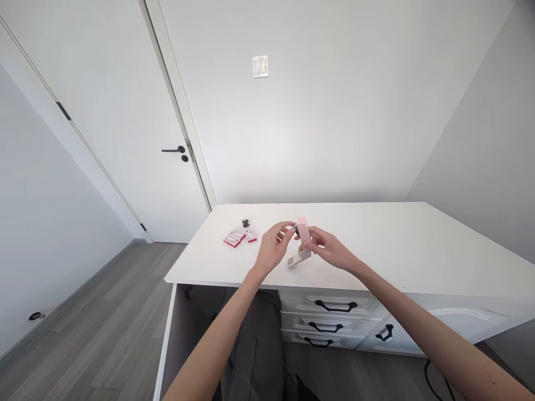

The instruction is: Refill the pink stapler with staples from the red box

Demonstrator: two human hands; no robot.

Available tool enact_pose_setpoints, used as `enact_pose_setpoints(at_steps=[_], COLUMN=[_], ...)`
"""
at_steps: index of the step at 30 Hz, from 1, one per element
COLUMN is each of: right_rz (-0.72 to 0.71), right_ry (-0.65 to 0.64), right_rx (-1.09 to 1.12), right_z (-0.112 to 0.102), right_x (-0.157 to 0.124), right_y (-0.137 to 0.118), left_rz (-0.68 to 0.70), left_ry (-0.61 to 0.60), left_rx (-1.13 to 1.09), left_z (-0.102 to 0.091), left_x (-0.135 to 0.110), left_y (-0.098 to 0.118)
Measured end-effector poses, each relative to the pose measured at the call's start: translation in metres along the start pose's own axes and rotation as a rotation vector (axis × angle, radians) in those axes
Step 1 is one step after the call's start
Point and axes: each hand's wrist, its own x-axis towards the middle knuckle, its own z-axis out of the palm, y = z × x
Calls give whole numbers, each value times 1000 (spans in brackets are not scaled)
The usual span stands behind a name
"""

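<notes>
Above the white tabletop, a pink stapler (pixel 302 229) is held opened up, its pale base (pixel 297 258) swung down and away from the pink top. My right hand (pixel 330 246) grips the pink top from the right side, thumb in front. From the left, my left hand (pixel 274 245) pinches with thumb and fingertips at a small dark metal part at the stapler's upper left edge. Whether a loose staple strip is between those fingertips is too small to tell. Left of my hands lie red and white small boxes (pixel 234 238) and another such box (pixel 251 235).
A small black and silver object (pixel 246 223) lies behind the boxes on the white table (pixel 376 239). Below are drawers with black handles (pixel 336 306). A wall stands behind the table, and a white door (pixel 137 111) is at the left.
</notes>
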Motion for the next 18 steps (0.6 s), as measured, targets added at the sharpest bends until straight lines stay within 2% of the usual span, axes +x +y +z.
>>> enact_pose_setpoints(at_steps=[9,18], right_rz=[3,20], right_ry=[-8,37], right_rx=[-13,-167], right_z=[1,15], right_x=[4,1], right_y=[9,45], left_rz=[-40,-2], left_ry=[24,-53], left_rx=[-36,-13], left_z=[10,21], left_x=[9,-3], left_y=[-14,-47])
